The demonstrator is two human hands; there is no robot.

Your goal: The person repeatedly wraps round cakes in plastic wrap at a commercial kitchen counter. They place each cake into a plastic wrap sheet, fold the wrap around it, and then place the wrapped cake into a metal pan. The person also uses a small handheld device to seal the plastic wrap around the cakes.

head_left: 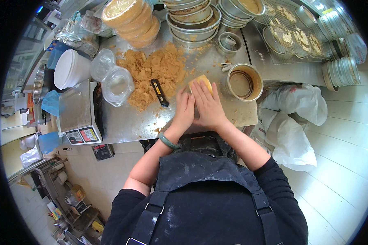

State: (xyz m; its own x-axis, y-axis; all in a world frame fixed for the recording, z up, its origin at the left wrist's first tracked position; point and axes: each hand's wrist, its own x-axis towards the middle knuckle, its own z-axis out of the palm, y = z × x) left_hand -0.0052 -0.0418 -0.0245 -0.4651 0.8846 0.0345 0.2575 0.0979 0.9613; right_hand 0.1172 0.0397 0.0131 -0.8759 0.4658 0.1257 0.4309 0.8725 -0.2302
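A flat yellow piece of cake is between my hands, in front of my body at the near part of the steel table. My right hand lies over its face with the fingers stretched out and pointing away from me. Along the cake's left side is my left hand, its fingers partly hidden and its thumb beside the right hand. A green bangle circles my left wrist. To the left, a black-and-yellow utility knife rests at the edge of a broad heap of brown cake scraps.
A round cake pan stands right of my hands. Stacked pans and lidded plastic cake containers line the back. An open clear plastic container, a white tub and a digital scale are left. White plastic bags sit lower right.
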